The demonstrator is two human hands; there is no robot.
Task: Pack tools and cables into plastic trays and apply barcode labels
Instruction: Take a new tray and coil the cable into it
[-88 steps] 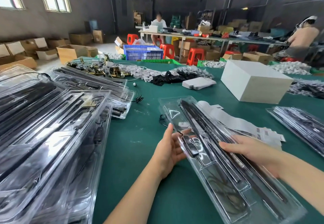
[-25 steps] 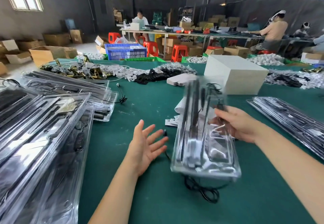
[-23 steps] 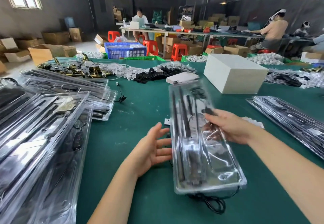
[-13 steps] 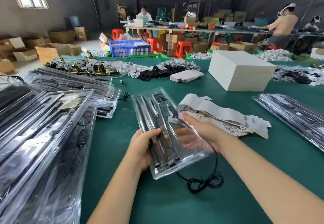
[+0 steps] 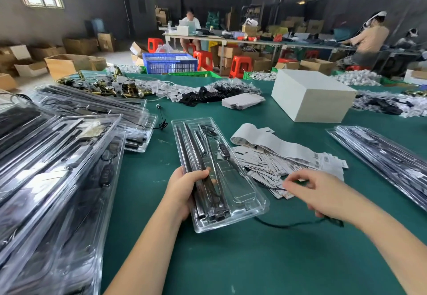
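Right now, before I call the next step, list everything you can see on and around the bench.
clear plastic tray: one, transparent with black rods inside, centre of table, held at its near left edge
black cable: one, trails from the tray's near end to the right
barcode labels: a white strip and loose pile, right of the tray
packed trays: a stack, clear with black contents, left side
more trays: a stack, far right edge
white box: one, beyond the labels
blue crate: one, past the table's far edge
green table: one
left hand: grips the tray
right hand: pinches the cable over the labels
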